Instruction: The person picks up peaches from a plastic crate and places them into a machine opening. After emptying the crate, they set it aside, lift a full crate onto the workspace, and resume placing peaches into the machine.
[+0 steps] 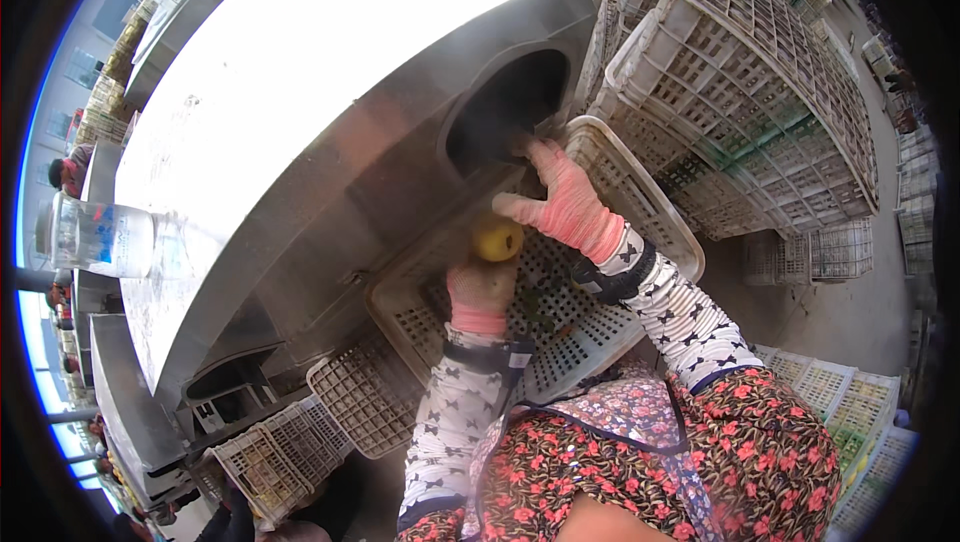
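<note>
A round yellow fruit [497,239] with a dark spot on its side sits at the fingertips of my left hand [482,294], which is closed on it. My right hand [570,200] is just above and to the right, thumb stretched toward the fruit and fingers spread up to a dark oval opening [508,107] in a metal machine. I see nothing held in it, though its fingertips blur into the shadow. Both hands wear pink-and-white gloves. Below them lies a pale perforated plastic crate [655,217] with some green leafy bits [540,310] inside.
A broad white-topped metal machine [300,52] fills the upper left, with a clear plastic cup [100,237] on it. Stacked pale crates [745,92] rise at the right. More crates [375,397] stand at lower left. People are at the far left.
</note>
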`<action>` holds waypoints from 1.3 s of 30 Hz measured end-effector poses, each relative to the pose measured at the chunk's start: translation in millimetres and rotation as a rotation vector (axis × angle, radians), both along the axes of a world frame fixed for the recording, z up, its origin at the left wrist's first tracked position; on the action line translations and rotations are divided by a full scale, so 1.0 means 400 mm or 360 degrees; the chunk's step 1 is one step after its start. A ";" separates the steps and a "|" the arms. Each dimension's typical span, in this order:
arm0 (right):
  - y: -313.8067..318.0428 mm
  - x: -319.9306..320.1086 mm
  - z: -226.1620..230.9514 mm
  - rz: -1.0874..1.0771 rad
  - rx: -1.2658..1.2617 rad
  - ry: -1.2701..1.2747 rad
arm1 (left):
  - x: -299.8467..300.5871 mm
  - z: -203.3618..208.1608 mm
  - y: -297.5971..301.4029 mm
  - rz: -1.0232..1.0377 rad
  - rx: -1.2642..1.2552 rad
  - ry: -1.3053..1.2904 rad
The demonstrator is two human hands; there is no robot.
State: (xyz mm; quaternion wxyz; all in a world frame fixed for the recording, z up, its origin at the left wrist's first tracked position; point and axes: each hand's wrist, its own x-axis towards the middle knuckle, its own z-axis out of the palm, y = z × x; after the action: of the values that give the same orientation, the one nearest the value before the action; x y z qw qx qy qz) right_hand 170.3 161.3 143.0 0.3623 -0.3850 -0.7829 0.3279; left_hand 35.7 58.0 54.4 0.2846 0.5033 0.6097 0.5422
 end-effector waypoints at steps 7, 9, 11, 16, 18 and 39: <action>-0.068 0.042 -0.053 0.0322 0.0134 -0.0293 | 0.031 0.073 0.040 -0.0230 -0.0007 -0.1822; -0.060 0.051 -0.058 0.0315 0.0236 -0.0318 | 0.042 0.101 0.042 -0.0174 -0.0110 -0.2370; -0.058 0.054 -0.049 0.0315 0.0339 -0.0339 | 0.043 0.112 0.048 -0.0134 -0.0116 -0.2019; -0.064 0.035 -0.058 0.0245 0.0162 0.0333 | 0.025 0.137 0.042 -0.0397 -0.0117 -0.2387; -0.085 0.033 -0.045 0.0159 0.0221 0.0160 | 0.021 0.130 0.024 -0.0334 0.0133 -0.2730; 0.266 -0.073 -0.071 -0.0486 0.0347 -0.0306 | 0.147 -0.434 0.014 -0.0214 -0.0921 -0.1345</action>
State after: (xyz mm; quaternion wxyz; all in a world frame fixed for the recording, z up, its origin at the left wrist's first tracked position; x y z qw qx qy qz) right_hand 141.1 267.6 114.8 0.3709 -0.4871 -0.7774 0.1442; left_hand 94.7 63.7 -119.3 0.6679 0.1790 0.5328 0.4879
